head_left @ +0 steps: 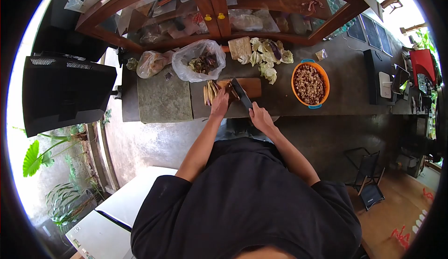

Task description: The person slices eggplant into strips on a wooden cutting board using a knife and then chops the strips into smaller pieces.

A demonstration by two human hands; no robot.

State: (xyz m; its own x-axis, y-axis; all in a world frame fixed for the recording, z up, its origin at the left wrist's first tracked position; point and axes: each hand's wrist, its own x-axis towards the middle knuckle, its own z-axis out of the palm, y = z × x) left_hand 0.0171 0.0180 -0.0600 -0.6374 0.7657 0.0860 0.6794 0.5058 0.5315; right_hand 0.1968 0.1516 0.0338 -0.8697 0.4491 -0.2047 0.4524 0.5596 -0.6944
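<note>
Head view: you seem mid-slicing, right hand [261, 118] gripping a dark-bladed knife [241, 94] over a brown wooden board [254, 87], pale purple-edged vegetable sticks [209, 93] beside your left hand [220, 104], its hold unclear, so next cut clear of it

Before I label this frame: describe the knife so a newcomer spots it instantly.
Find the dark table below the wooden cabinet in the picture, then the brown cutting board on it. The knife slants over the board, held in the right hand; its dark blade stands out against the brown wood.
</note>
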